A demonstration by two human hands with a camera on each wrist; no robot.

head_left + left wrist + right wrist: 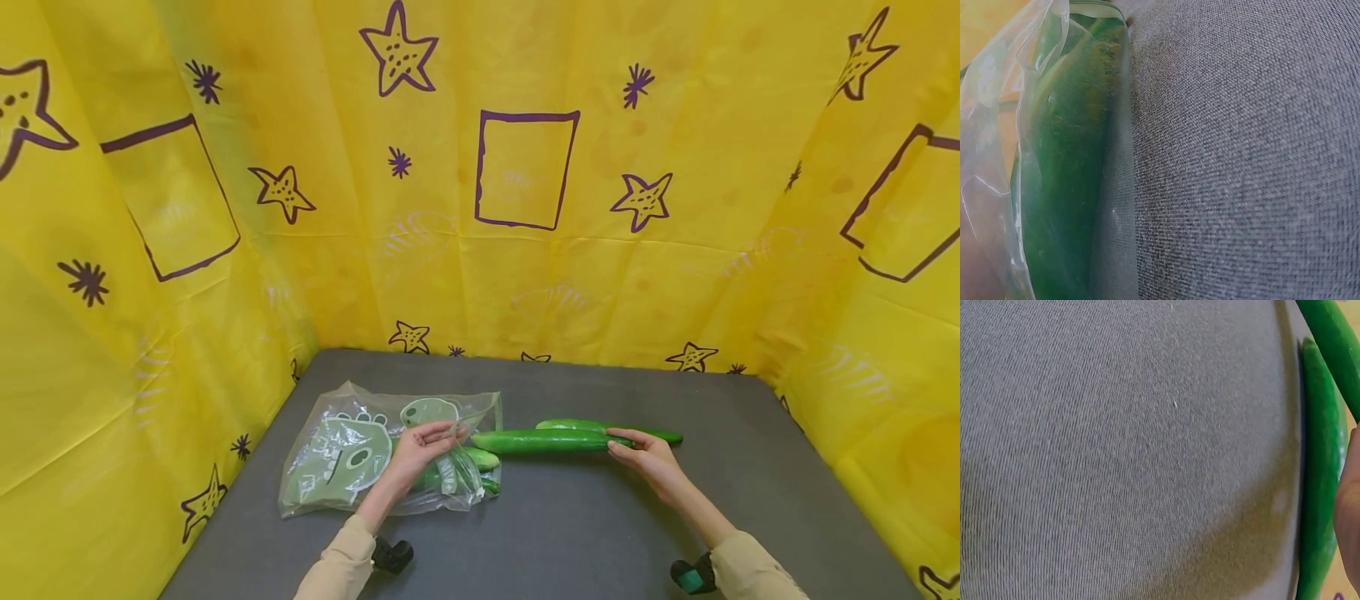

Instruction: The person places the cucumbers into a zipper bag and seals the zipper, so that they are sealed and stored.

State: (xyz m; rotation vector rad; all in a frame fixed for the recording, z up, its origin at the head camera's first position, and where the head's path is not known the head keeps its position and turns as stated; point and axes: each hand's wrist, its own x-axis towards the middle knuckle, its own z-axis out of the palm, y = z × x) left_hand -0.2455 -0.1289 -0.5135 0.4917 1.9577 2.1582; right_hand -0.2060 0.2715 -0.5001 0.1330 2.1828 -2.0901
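Pale sleeves (339, 560) are showing nearest, with dark wrist devices (392, 556) sitting beside the cuffs. Beyond them, over the grey worktop (585, 533), the left hand (418, 454) is pinching the mouth edge of a clear printed bag (348, 458), and the right hand (651, 462) is grasping the right end of a long cucumber (540, 442) between thumb and fingers. Its left tip is meeting the bag's mouth; whether it is lying inside, I can't tell. More cucumbers (481, 458) are resting in the bag, ends near the opening, and a spare cucumber (566, 424) is lying just on the far side of the held one.

The person seems to be bagging the long cucumber. Doing it well is calling for a wide mouth: the left hand should be lifting the film clear so the tip isn't snagging. The right hand should be lining the length up with the bag and sliding it past its neighbours, not ramming their ends. Gripping so far back is leaving plenty free to enter, but risking a swinging tip.
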